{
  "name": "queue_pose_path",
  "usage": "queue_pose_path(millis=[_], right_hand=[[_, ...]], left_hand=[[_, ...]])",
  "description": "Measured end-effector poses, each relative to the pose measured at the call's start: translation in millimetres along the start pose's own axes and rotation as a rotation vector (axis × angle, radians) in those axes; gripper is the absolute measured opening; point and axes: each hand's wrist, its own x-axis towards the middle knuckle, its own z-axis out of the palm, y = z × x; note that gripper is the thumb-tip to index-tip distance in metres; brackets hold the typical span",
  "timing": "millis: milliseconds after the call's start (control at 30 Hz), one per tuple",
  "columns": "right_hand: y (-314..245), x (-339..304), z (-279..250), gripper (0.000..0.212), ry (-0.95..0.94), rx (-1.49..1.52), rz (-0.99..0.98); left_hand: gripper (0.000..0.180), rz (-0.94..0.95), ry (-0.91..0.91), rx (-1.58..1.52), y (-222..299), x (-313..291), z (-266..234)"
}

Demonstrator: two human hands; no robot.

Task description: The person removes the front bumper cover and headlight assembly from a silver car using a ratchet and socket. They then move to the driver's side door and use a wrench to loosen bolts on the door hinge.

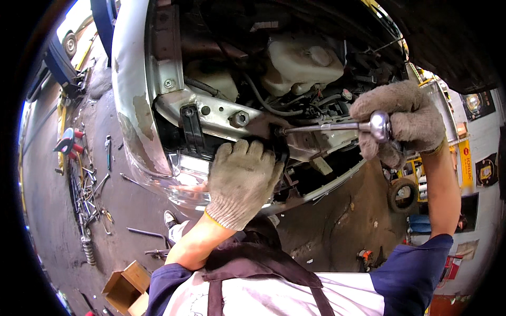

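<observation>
My right hand (398,118), in a grey-brown knit glove, is closed around the round head of a chrome ratchet wrench (379,126). Its long extension bar (321,127) runs left to a dark fastener hole in the car's front metal panel (211,113). Over the top edge of the headlight (192,168) lies my gloved left hand (245,179), fingers together and bent onto its dark housing. The fingertips are partly hidden. Just beyond that hand, a large bolt head (239,119) and a black bracket (192,129) show on the panel.
A whitish plastic reservoir (303,63) and hoses fill the engine bay. Scraped silver fender (138,116) borders it on the left. Scattered tools (89,200) and a cardboard box (126,289) lie on the floor at left. A tire (402,195) stands at right.
</observation>
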Motion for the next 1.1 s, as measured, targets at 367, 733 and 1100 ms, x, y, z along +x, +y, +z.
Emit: queue_pose_path(millis=[367,733,1100], right_hand=[[-37.9,16.2,34.4,0.048,0.198,-0.024,0.134],[-26.2,8.6,95.8,0.027,0.556,-0.983,0.048],[-58.4,33.1,69.2,0.043,0.179,-1.773,-0.140]], left_hand=[[0.022,-0.043,0.000,0.015,1.2,-0.2,-1.2],[0.020,-0.020,0.068,-0.054,-4.5,-4.6,4.5],[0.022,-0.005,0.032,-0.044,-10.6,-10.6,3.8]])
